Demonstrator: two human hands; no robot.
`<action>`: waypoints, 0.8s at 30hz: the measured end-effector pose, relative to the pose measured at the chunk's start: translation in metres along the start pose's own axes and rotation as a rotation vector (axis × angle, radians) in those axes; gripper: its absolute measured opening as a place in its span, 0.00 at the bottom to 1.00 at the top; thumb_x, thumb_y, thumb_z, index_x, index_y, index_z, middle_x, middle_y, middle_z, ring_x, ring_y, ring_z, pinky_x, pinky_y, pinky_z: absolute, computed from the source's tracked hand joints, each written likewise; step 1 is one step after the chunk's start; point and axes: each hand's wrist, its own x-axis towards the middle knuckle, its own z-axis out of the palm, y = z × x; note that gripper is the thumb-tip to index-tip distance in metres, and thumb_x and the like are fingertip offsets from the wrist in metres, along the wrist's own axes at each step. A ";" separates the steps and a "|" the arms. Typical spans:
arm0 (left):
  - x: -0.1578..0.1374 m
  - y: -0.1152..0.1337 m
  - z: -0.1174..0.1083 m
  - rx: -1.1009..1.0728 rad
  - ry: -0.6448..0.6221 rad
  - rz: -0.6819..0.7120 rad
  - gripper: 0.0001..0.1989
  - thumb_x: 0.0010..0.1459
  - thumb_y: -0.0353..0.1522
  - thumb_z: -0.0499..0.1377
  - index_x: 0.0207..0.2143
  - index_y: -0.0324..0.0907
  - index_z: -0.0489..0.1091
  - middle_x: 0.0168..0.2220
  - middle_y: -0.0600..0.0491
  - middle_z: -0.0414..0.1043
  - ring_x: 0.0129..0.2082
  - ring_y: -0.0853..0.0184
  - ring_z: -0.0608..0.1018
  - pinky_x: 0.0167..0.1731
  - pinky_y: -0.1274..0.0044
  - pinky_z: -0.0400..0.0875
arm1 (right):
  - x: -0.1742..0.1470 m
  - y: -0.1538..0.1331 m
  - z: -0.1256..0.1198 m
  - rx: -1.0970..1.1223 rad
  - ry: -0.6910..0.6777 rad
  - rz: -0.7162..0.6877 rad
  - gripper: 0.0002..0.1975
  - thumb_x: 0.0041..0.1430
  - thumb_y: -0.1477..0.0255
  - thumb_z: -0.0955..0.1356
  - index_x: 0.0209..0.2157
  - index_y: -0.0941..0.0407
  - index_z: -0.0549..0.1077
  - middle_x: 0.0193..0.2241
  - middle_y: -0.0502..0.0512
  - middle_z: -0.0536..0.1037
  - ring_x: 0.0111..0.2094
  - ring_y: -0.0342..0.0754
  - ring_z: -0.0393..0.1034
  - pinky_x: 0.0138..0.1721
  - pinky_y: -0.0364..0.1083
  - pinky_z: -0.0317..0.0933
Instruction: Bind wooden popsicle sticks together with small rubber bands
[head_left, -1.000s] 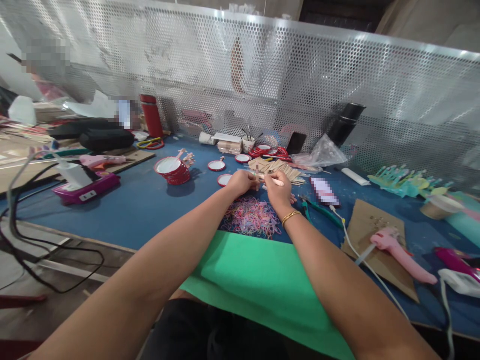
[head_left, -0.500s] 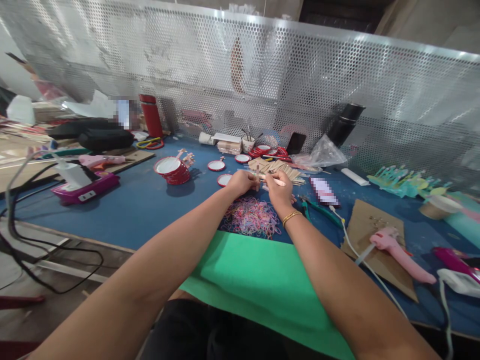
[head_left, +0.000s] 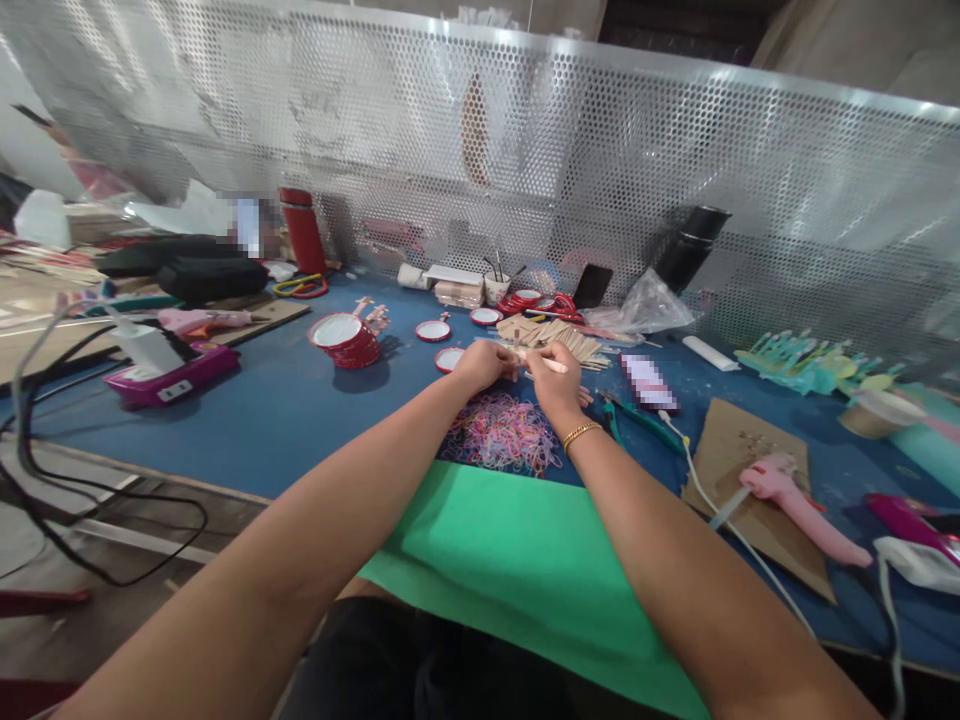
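Our left hand [head_left: 484, 364] pinches a small stick [head_left: 516, 340], our right hand [head_left: 556, 388] a pale rod [head_left: 556, 366]; we see thin dark tools [head_left: 498, 266] in a cup [head_left: 496, 292] (beyond both hands).

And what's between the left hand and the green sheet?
A pile of small colourful loops lies between the left hand and the green sheet in the head view.

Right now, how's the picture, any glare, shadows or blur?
In the head view, glare streaks the perforated metal panel; the same view shows a soft shadow beside the stacked red-rimmed discs; also there, the small stick between left hand and right hand looks blurry.
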 end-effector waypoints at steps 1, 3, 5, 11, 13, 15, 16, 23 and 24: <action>0.000 0.000 0.000 0.007 0.003 0.000 0.15 0.46 0.39 0.66 0.16 0.37 0.73 0.18 0.52 0.73 0.19 0.74 0.71 0.22 0.82 0.64 | 0.000 -0.001 0.000 -0.002 0.000 -0.003 0.10 0.49 0.63 0.66 0.21 0.54 0.67 0.20 0.46 0.71 0.26 0.45 0.64 0.31 0.44 0.58; 0.000 0.000 -0.001 0.023 0.003 0.000 0.14 0.47 0.38 0.65 0.17 0.37 0.74 0.19 0.52 0.74 0.19 0.73 0.71 0.23 0.82 0.63 | 0.000 -0.001 -0.001 0.002 -0.003 0.005 0.10 0.49 0.63 0.66 0.22 0.54 0.68 0.20 0.46 0.71 0.26 0.45 0.65 0.31 0.44 0.58; 0.003 -0.003 -0.001 0.050 0.007 0.000 0.14 0.48 0.38 0.65 0.18 0.37 0.75 0.19 0.51 0.75 0.19 0.73 0.71 0.22 0.82 0.63 | 0.000 0.000 -0.002 0.002 0.006 0.035 0.10 0.49 0.62 0.66 0.22 0.54 0.68 0.20 0.46 0.72 0.25 0.45 0.65 0.31 0.44 0.59; 0.009 -0.015 -0.001 0.085 0.022 0.017 0.13 0.48 0.39 0.64 0.20 0.37 0.77 0.21 0.50 0.76 0.21 0.72 0.73 0.24 0.81 0.65 | 0.001 0.005 0.000 0.005 0.022 0.039 0.11 0.49 0.61 0.66 0.23 0.54 0.68 0.21 0.47 0.73 0.26 0.45 0.65 0.31 0.44 0.60; 0.009 -0.016 -0.001 0.068 0.007 0.034 0.13 0.48 0.39 0.64 0.20 0.37 0.76 0.21 0.50 0.76 0.21 0.71 0.73 0.24 0.81 0.66 | 0.001 0.005 0.001 0.006 0.009 0.006 0.11 0.50 0.62 0.66 0.22 0.54 0.67 0.21 0.47 0.72 0.27 0.45 0.65 0.31 0.44 0.60; 0.009 -0.015 0.000 0.046 -0.002 0.036 0.13 0.48 0.39 0.64 0.20 0.37 0.76 0.21 0.50 0.76 0.21 0.72 0.74 0.24 0.81 0.66 | 0.001 0.004 0.001 0.002 0.003 -0.011 0.11 0.49 0.62 0.66 0.21 0.54 0.67 0.20 0.47 0.72 0.27 0.45 0.65 0.31 0.44 0.60; 0.008 -0.014 0.000 0.036 0.002 0.024 0.13 0.48 0.38 0.64 0.20 0.37 0.76 0.21 0.51 0.76 0.21 0.72 0.73 0.24 0.81 0.66 | 0.001 0.004 0.001 0.003 0.004 -0.006 0.11 0.49 0.62 0.66 0.22 0.54 0.67 0.20 0.47 0.72 0.26 0.45 0.65 0.31 0.44 0.59; 0.004 -0.006 0.000 0.015 0.009 -0.011 0.13 0.47 0.38 0.65 0.18 0.37 0.75 0.19 0.52 0.74 0.20 0.72 0.73 0.24 0.81 0.66 | 0.001 0.005 0.000 0.018 0.017 0.030 0.11 0.49 0.61 0.66 0.23 0.54 0.68 0.21 0.46 0.72 0.26 0.45 0.65 0.31 0.44 0.59; 0.004 -0.006 0.000 0.013 0.008 -0.006 0.13 0.47 0.38 0.65 0.18 0.37 0.74 0.19 0.52 0.74 0.20 0.72 0.73 0.24 0.81 0.66 | 0.001 0.004 0.000 0.013 0.011 0.011 0.11 0.49 0.62 0.66 0.22 0.54 0.67 0.20 0.46 0.72 0.26 0.45 0.65 0.31 0.44 0.59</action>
